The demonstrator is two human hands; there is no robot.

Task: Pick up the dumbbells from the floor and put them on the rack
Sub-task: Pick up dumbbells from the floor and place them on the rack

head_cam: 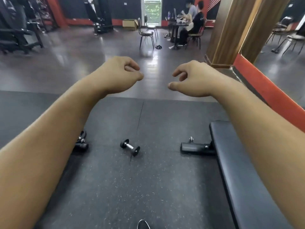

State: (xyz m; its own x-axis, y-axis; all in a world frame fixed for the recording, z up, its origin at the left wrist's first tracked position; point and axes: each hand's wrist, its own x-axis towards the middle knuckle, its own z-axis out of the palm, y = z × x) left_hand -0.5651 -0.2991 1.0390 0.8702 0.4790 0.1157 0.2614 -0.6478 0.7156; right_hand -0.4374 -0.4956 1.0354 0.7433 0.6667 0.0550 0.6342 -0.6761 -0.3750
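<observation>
A small dumbbell (pixel 130 147) with black ends and a chrome handle lies on the speckled black floor mat, straight ahead. Both my arms are stretched forward well above it. My left hand (pixel 118 74) hangs with loosely curled fingers and holds nothing. My right hand (pixel 192 78) is held the same way, fingers apart and empty. Another dark object with a metal part (pixel 81 141) lies partly hidden behind my left forearm; I cannot tell whether it is a dumbbell. No rack is in view.
A black padded bench (pixel 242 171) runs along the right, its foot (pixel 196 147) on the mat. A wooden pillar (pixel 231 30) and red-edged mirror wall stand right. Chairs (pixel 146 34), a table with two seated people (pixel 193 22) and gym machines (pixel 18 35) stand at the back.
</observation>
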